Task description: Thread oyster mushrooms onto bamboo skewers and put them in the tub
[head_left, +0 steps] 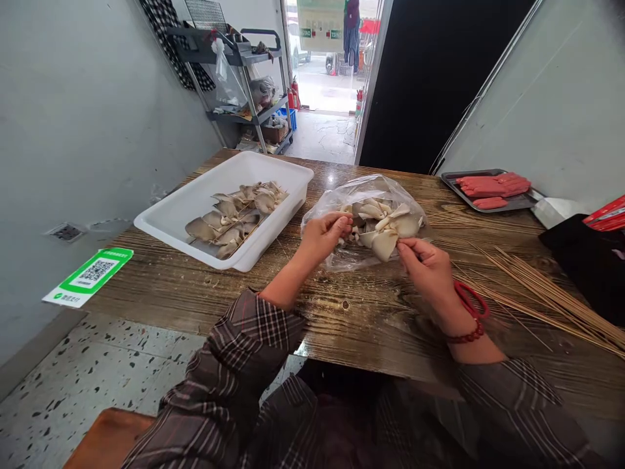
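A clear plastic bag (336, 260) lies open on the wooden table, filled with pale oyster mushrooms (375, 210). At the bag's right side, my right hand (427, 264) pinches the edge of an oyster mushroom (385, 245) between thumb and forefinger. My left hand (325, 236) is closed at the left side of the bag, thumb against the fingers; whatever is in its grip is hidden. To the left stands a white plastic tub (222, 262) with skewered oyster mushrooms (227, 215) inside.
Bamboo skewers (547, 286) and red-handled scissors (471, 299) lie near my right wrist. A dark tray (517, 203) of pink meat sticks is at the back right, by a black holder (576, 260). A QR-code card (92, 277) sits at the left edge. A cart (239, 58) stands beyond the table.
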A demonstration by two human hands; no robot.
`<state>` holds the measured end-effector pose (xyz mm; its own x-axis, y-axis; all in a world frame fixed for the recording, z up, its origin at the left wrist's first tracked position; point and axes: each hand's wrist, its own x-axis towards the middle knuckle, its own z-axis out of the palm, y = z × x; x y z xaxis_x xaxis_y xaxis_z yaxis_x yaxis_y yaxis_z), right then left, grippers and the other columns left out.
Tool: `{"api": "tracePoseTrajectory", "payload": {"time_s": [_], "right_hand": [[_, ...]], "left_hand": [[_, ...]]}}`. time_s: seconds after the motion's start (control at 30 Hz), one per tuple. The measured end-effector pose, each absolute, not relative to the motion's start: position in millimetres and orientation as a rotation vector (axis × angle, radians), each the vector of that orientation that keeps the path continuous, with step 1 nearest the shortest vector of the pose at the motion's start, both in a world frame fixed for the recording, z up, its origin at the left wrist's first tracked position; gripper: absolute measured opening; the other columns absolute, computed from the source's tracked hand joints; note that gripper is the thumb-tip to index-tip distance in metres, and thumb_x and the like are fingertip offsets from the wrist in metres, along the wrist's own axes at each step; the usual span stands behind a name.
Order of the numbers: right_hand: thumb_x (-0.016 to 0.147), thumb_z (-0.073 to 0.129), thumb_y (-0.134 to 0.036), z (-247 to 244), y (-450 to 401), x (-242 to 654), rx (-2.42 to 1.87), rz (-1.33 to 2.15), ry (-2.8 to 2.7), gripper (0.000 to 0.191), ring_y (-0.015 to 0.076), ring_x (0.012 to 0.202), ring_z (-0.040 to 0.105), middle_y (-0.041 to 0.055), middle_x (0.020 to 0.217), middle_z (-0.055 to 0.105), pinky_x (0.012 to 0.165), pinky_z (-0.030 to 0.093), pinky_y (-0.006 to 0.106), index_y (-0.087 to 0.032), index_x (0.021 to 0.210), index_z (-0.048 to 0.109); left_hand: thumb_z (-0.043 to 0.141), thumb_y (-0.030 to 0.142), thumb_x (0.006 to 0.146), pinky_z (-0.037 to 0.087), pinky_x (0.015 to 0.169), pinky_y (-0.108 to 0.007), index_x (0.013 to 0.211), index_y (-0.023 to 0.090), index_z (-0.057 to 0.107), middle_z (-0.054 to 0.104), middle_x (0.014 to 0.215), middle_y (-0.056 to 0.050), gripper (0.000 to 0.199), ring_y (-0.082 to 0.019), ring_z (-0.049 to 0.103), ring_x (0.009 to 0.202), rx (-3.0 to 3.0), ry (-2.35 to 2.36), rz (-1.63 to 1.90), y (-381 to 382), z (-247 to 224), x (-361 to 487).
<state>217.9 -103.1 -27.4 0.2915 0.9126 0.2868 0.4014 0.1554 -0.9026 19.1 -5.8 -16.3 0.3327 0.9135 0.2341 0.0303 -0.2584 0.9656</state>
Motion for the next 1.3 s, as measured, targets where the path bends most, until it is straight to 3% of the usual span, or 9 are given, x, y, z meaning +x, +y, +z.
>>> {"api": "tracePoseTrajectory", "payload": {"time_s": [0.1, 0.23, 0.43, 0.53, 0.73, 1.1, 1.3], "right_hand": [[0.083, 0.06, -0.039, -28, -102, 225, -1.439, 0.581, -1.274, 0.028, 0.01, 0.045, 0.041, -0.0046, 0.049, 0.049, 0.046, 0.03, 0.024, -0.014, 0.084, 0.071], [0.083, 0.061, -0.04, -29, -101, 226, -1.416, 0.602, -1.256, 0.028, 0.01, 0.044, 0.042, -0.0046, 0.049, 0.05, 0.046, 0.03, 0.024, -0.014, 0.085, 0.07], [0.083, 0.061, -0.039, -28, -101, 223, -1.39, 0.604, -1.267, 0.027, 0.0095, 0.044, 0.041, -0.0049, 0.048, 0.049, 0.046, 0.03, 0.024, -0.014, 0.083, 0.07], [0.083, 0.06, -0.039, -27, -102, 221, -1.389, 0.621, -1.278, 0.027, 0.0097, 0.044, 0.042, -0.0045, 0.048, 0.05, 0.045, 0.031, 0.024, -0.014, 0.082, 0.069], [0.082, 0.06, -0.038, -29, -102, 219, -1.413, 0.629, -1.291, 0.026, 0.0098, 0.044, 0.042, -0.0047, 0.048, 0.05, 0.046, 0.03, 0.024, -0.014, 0.084, 0.07], [0.083, 0.059, -0.039, -30, -101, 219, -1.405, 0.624, -1.305, 0.028, 0.0101, 0.045, 0.042, -0.0042, 0.048, 0.051, 0.046, 0.031, 0.024, -0.014, 0.084, 0.07], [0.084, 0.059, -0.039, -29, -102, 219, -1.407, 0.631, -1.327, 0.027, 0.0099, 0.045, 0.041, -0.0045, 0.049, 0.05, 0.047, 0.031, 0.024, -0.014, 0.083, 0.07]], "left_hand": [[0.055, 0.026, 0.088, 0.049, 0.085, -0.032, 0.099, 0.018, 0.073, 0.074, 0.094, -0.007, 0.022, -0.019, 0.067, 0.09, 2.003, 1.024, 1.094, -1, -16, 13], [0.044, 0.016, 0.09, 0.048, 0.09, -0.036, 0.11, 0.016, 0.068, 0.07, 0.108, -0.011, 0.031, -0.022, 0.064, 0.1, 2.409, 1.219, 0.954, -1, -18, 11], [0.049, 0.021, 0.09, 0.043, 0.097, -0.041, 0.116, 0.016, 0.065, 0.065, 0.119, -0.012, 0.032, -0.026, 0.058, 0.11, 2.638, 1.409, 0.854, 4, -24, 9], [0.053, 0.028, 0.089, 0.04, 0.099, -0.043, 0.118, 0.016, 0.065, 0.065, 0.121, -0.013, 0.033, -0.029, 0.054, 0.113, 2.65, 1.516, 0.828, 5, -25, 8], [0.046, 0.036, 0.094, 0.039, 0.092, -0.045, 0.123, 0.019, 0.064, 0.066, 0.123, -0.012, 0.038, -0.032, 0.05, 0.114, 2.615, 1.68, 0.725, 5, -25, 13], [0.06, 0.02, 0.077, 0.041, 0.095, -0.041, 0.126, 0.022, 0.064, 0.067, 0.115, -0.007, 0.049, -0.028, 0.052, 0.109, 2.475, 1.61, 0.764, 13, -31, 19], [0.059, 0.018, 0.075, 0.043, 0.092, -0.041, 0.113, 0.021, 0.071, 0.07, 0.102, -0.008, 0.039, -0.027, 0.056, 0.1, 2.433, 1.524, 0.837, 11, -33, 21]]}}
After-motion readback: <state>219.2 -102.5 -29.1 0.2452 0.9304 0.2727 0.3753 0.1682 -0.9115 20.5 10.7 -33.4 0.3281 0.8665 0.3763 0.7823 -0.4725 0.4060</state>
